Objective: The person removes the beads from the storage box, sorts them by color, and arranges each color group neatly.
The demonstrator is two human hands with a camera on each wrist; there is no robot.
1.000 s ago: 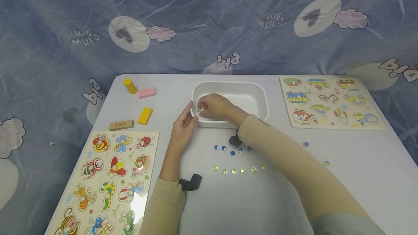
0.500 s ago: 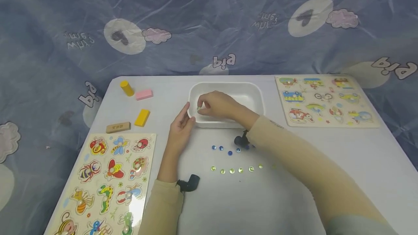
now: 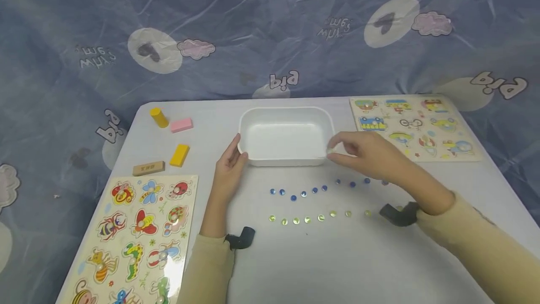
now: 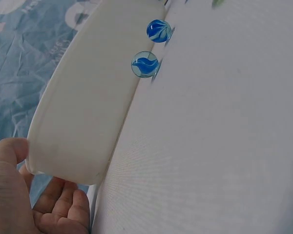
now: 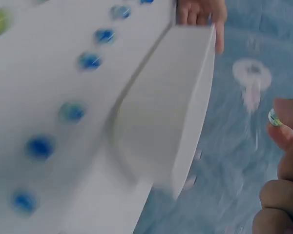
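Observation:
A white plastic tray (image 3: pixel 280 161) sits toward the back of the table. My left hand (image 3: pixel 228 172) holds its left end at the front corner; in the left wrist view the thumb is at the rim and the fingers curl against the end wall. My right hand (image 3: pixel 373 154) is at the tray's front right corner, pinching a glass marble (image 5: pixel 274 117) with yellow-green and white in it between thumb and forefinger. In front of the tray runs an uneven row of blue marbles (image 3: pixel 303 194), and nearer me a row of yellow-green marbles (image 3: pixel 307 220).
An insect puzzle board (image 3: pixel 143 243) lies at the left, a vehicle puzzle board (image 3: pixel 422 144) at the back right. Left of the tray are a yellow cylinder (image 3: pixel 159 117), a pink block (image 3: pixel 181 125), a yellow block (image 3: pixel 179 155) and a wooden block (image 3: pixel 148 168).
My right hand has moved right, from over the tray's left part to its front right corner, still pinching the marble. More of both marble rows shows. My left hand stays at the tray.

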